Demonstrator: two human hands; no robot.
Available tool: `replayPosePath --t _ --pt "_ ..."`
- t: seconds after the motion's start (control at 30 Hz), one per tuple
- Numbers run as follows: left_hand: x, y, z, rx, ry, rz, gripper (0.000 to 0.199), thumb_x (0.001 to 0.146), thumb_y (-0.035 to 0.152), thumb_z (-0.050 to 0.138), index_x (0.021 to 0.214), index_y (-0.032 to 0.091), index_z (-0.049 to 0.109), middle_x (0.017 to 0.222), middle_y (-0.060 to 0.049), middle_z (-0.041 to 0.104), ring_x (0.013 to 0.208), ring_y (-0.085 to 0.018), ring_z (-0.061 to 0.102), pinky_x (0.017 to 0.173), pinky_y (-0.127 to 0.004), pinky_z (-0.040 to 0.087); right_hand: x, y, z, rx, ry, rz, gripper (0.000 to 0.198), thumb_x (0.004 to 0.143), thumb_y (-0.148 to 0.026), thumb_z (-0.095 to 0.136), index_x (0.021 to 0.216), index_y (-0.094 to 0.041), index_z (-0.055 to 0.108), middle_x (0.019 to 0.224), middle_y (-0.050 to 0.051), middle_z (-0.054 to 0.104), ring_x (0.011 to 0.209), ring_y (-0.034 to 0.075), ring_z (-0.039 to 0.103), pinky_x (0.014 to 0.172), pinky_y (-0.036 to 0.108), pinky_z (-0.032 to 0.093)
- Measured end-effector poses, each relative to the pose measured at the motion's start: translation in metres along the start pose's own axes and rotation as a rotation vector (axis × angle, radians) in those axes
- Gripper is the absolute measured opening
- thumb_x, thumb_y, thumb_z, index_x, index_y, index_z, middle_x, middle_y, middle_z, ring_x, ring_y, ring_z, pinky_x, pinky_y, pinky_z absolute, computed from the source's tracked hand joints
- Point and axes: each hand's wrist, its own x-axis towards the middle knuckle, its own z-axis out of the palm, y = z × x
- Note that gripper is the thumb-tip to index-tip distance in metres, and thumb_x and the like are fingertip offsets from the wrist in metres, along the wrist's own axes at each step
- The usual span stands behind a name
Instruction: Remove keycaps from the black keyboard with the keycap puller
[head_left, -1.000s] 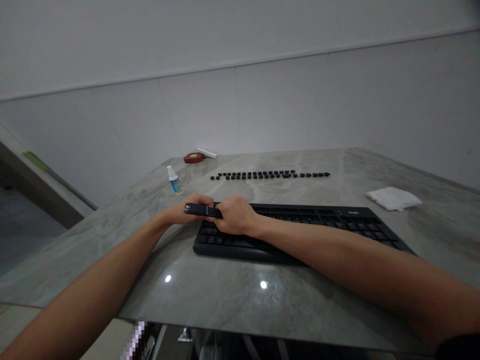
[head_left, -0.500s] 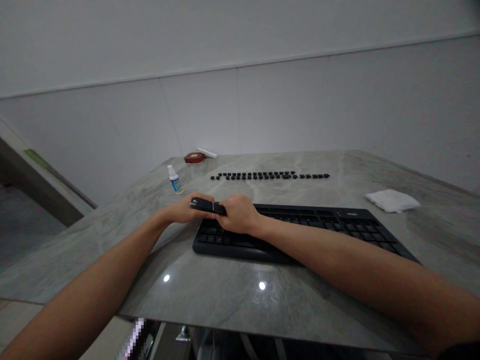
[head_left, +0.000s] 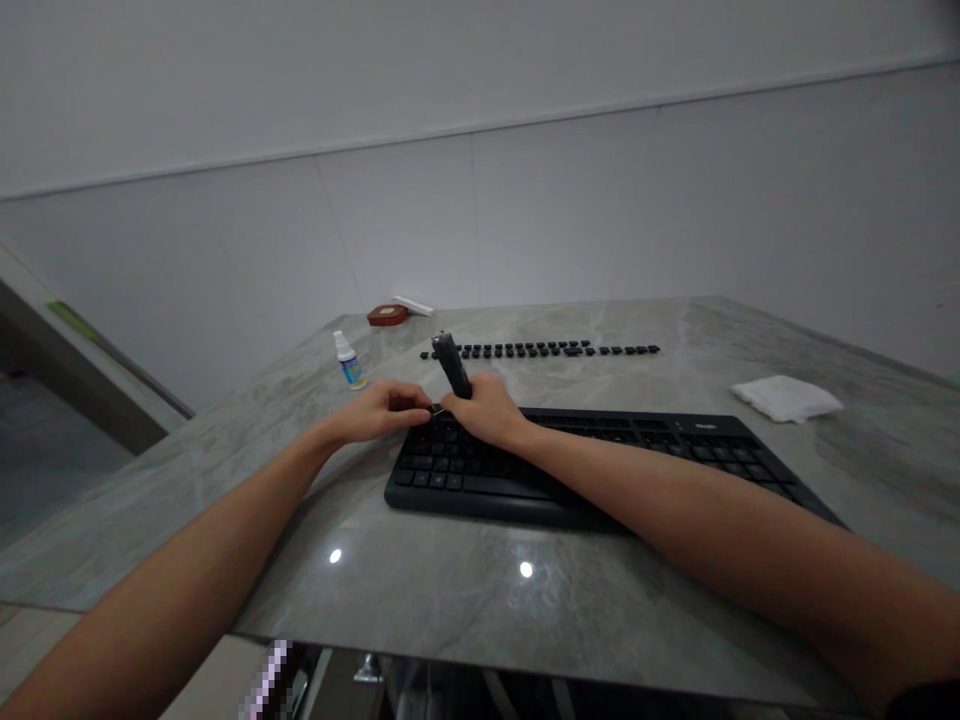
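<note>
A black keyboard [head_left: 540, 510] lies on the grey marbled tabletop, its left end under my hands. My right hand [head_left: 487, 410] is closed round a black-handled keycap puller [head_left: 452, 365], which stands upright with its thin wire end low at the keyboard's top left corner. Thumb and fingers of my left hand [head_left: 379, 412] are pinched together at that wire end, on a small dark piece that looks like a keycap [head_left: 435, 408]. The fingertips partly cover it. Beyond the keyboard, loose black keycaps [head_left: 540, 350] are lined up in rows.
A small white spray bottle [head_left: 349, 362] with a blue label stands left of the keyboard. A reddish-brown box [head_left: 388, 315] and a white strip [head_left: 414, 305] lie at the back. Folded white tissue [head_left: 786, 398] rests at the right. The table's near edge runs below my forearms.
The keycap puller has turned from lying leftward across my left hand to upright. My right hand has moved slightly right, uncovering more keys. My left fingertips now show at the wire end.
</note>
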Motion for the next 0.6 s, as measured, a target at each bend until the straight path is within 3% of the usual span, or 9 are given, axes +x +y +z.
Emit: replayPosePath --t 0.17,0.4,0.6 --pt "0.0013 0.0037 0.0035 -0.047 0.045 0.024 0.027 0.083 0.038 0.063 0.083 0.011 0.064 0.072 0.000 0.061 0.066 -0.011 0.055 0.061 -0.021 0.041 0.0029 0.0046 -0.0020 0.179 0.032 0.034 0.027 0.071 -0.029 0.050 0.047 -0.017 0.044 0.048 -0.004 0.036 0.050 0.009 0.039 0.048 0.022 0.027" --pt "0.0053 0.0003 0.0076 -0.201 0.117 0.031 0.026 0.074 0.032 0.073 0.086 0.012 0.060 0.086 -0.005 0.068 0.078 -0.014 0.063 0.072 -0.025 0.048 0.0036 0.0071 -0.0003 0.214 0.070 -0.019 0.029 0.070 -0.029 0.051 0.046 -0.018 0.040 0.048 -0.005 0.030 0.049 0.008 0.033 0.049 0.024 0.023" --pt "0.0068 -0.0023 0.0097 -0.097 0.120 0.017 0.028 0.072 0.031 0.073 0.089 0.014 0.059 0.081 -0.002 0.066 0.071 -0.013 0.061 0.067 -0.025 0.048 0.0037 0.0072 -0.0013 0.255 0.166 -0.090 0.034 0.073 -0.030 0.050 0.045 -0.018 0.035 0.048 -0.005 0.027 0.048 0.008 0.031 0.050 0.024 0.023"
